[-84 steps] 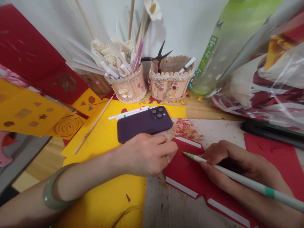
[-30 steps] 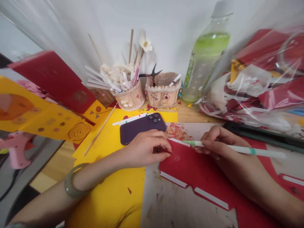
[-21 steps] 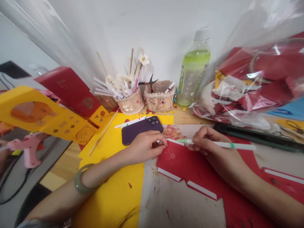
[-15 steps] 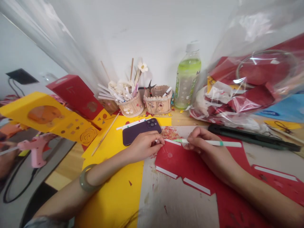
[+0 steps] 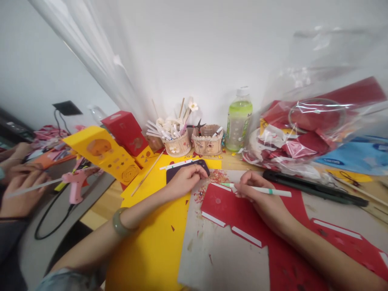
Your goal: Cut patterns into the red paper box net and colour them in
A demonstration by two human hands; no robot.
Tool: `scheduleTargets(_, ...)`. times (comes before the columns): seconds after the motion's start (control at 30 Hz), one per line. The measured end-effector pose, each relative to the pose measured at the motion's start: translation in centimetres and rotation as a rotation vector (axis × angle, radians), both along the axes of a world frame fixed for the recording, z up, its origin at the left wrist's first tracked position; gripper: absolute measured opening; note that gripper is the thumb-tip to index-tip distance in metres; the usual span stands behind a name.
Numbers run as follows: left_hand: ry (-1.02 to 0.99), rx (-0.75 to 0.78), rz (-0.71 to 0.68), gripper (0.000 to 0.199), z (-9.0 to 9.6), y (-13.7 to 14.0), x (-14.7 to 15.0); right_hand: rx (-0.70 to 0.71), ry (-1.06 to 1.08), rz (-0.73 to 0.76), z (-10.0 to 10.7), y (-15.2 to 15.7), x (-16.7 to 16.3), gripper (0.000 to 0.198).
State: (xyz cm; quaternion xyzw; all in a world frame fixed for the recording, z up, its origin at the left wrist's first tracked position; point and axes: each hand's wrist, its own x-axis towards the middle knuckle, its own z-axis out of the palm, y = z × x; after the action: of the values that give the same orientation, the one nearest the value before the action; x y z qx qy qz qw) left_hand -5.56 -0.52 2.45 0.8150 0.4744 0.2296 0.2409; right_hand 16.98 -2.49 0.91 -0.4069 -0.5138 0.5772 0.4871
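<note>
My right hand (image 5: 259, 190) is closed round a slim white pen (image 5: 274, 191) with green bands. Its pale green tip lies over the upper edge of a red cardstock piece (image 5: 235, 212), beside a white strip there. More white strips run along the lower flaps of that red piece. My left hand (image 5: 189, 177), with a green bangle on its wrist, is over a dark phone (image 5: 174, 173), to the left of the red piece. Its fingers are curled together; whether anything is between them is hidden.
Yellow card (image 5: 142, 246) lies under my left arm. Behind stand decorated baskets (image 5: 207, 145) of tools, a green drink bottle (image 5: 239, 121) and a plastic bag (image 5: 303, 137) of scraps. A black cutter (image 5: 315, 190) lies right. At left, another person's hands (image 5: 22, 190) are near a pink glue gun (image 5: 77, 186).
The camera view has shifted up and left, showing the other person's hands. My left hand has drawn back from the red piece's corner. The pen stays in my right hand near the edge.
</note>
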Motion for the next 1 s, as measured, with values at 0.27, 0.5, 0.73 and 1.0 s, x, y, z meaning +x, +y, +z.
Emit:
scheduleTargets(0.27,0.247,0.217,-0.134,0.023,0.4,-1.9,-0.3,0.036,-0.091,0.046,0.3,-0.3,0.3,0.027)
scheduleTargets(0.5,0.483,0.382,-0.284,0.025,-0.1,-2.3,-1.2,0.024,-0.102,0.055,-0.1,0.0,0.3,0.027)
scheduleTargets(0.73,0.541,0.482,-0.308,0.030,-0.4,-2.2,-1.9,0.029,-0.117,0.038,-0.2,0.1,0.3,0.028)
scheduleTargets(1.0,0.523,0.542,-0.346,0.018,-0.1,-1.7,-0.8,0.105,-0.251,0.027,0.8,-0.5,0.0,0.026)
